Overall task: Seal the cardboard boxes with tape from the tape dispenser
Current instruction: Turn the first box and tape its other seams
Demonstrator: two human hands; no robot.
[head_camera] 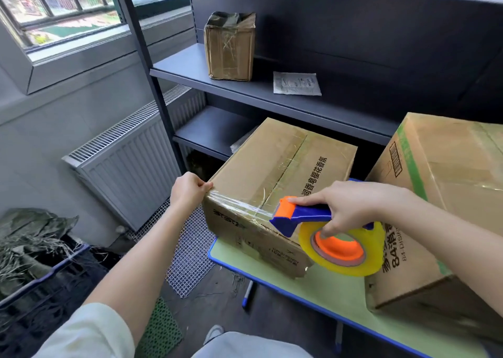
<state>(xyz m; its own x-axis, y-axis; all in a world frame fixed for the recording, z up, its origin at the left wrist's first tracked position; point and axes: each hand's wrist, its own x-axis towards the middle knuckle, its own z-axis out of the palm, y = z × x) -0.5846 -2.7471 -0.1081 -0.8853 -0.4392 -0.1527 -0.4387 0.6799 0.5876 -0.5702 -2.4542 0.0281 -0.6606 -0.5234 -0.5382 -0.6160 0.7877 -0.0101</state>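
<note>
The cardboard box (275,167) sits at the desk's (272,273) left end, its near-left corner jutting past the blue rim. The left grip (187,190) pinches the tape (239,204) end at that corner. The strip runs right along the box's near top edge to the tape dispenser (307,217), whose handle the right grip (353,208) holds. A larger box (441,194) crowds in on the right; shelves (245,85) stand close behind. To the left there is open floor. Both boxes are closed, contents hidden. A dark crate (40,284) at near left holds straw.
</note>
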